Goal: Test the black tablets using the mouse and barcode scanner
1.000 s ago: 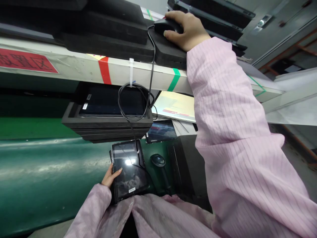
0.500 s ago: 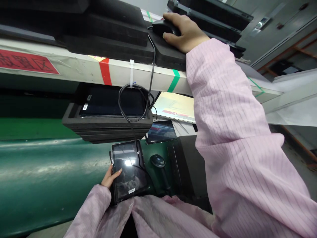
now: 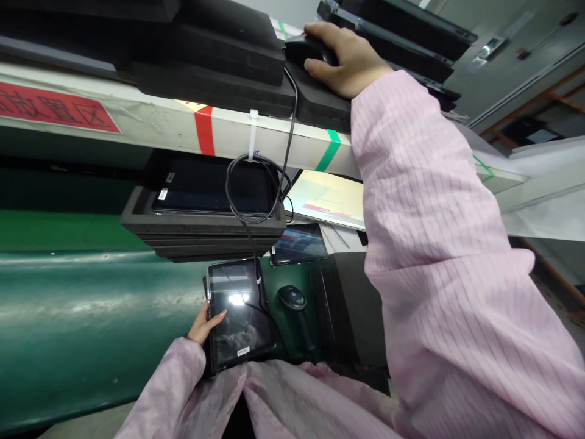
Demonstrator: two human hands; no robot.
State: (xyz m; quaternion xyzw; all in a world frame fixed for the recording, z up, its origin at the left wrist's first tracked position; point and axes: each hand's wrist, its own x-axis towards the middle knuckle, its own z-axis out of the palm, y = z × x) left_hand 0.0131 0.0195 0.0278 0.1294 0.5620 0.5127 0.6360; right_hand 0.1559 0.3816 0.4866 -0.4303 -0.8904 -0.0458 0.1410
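My right hand (image 3: 348, 56) reaches up to the top shelf and rests over a black computer mouse (image 3: 305, 49) that sits on a black foam pad (image 3: 315, 97). The mouse cable (image 3: 284, 152) hangs down in a loop, tied to the white shelf rail (image 3: 150, 125). My left hand (image 3: 205, 326) grips the left edge of a dark tablet (image 3: 237, 312), held low against my lap with its glossy screen facing up. Both arms wear pink striped sleeves.
Stacked black foam trays (image 3: 201, 228) with a tablet in the top one sit below the rail. A green conveyor belt (image 3: 82, 317) runs at the left. A black handheld scanner (image 3: 295, 302) stands by a second tablet (image 3: 299, 244) and a lit screen (image 3: 326, 198).
The view shifted slightly to the right. My right hand stays on the mouse and my left hand keeps holding the tablet.
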